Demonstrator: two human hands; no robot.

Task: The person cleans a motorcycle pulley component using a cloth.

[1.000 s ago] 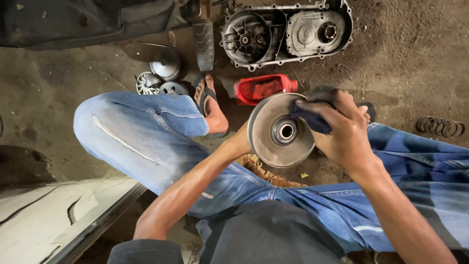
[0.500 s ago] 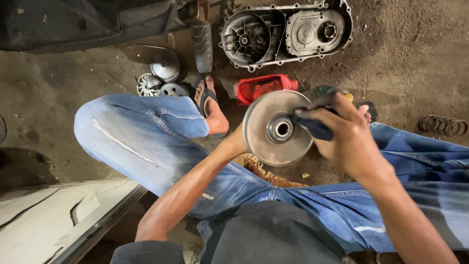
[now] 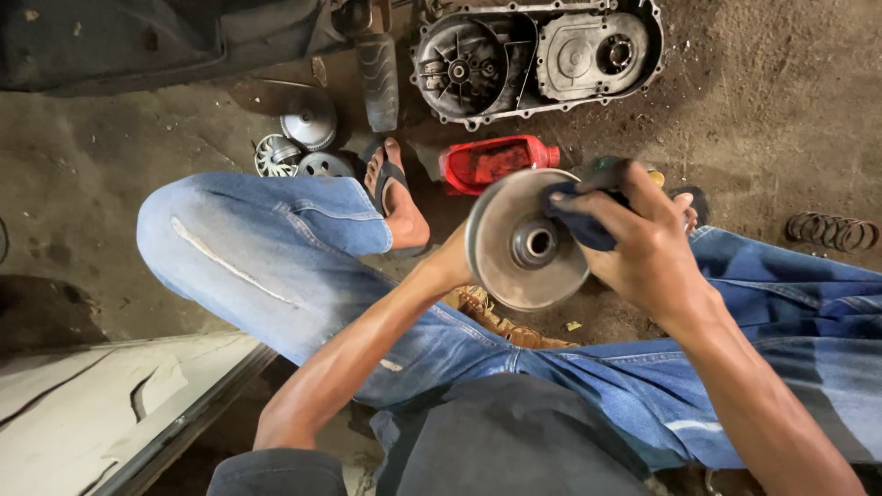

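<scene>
I sit on the ground with both knees up, in blue jeans. My left hand (image 3: 452, 264) is mostly hidden behind a round metal pulley disc (image 3: 514, 266) with a central hub and grips it from the back. My right hand (image 3: 643, 243) presses a dark blue cloth (image 3: 581, 222) against the right side of the disc's face, fingers closed on the cloth. The disc is held upright in front of my lap, tilted toward me.
An open engine transmission case (image 3: 537, 57) lies on the dirt floor ahead. A red plastic bottle (image 3: 496, 161), a black rubber tyre part (image 3: 378, 69), three small round metal parts (image 3: 308, 138) and a coil spring (image 3: 834, 230) lie around. A pale board (image 3: 101, 413) is at lower left.
The disc has shifted slightly left and tilted more on edge. My right hand with the cloth has slid across the disc's right side.
</scene>
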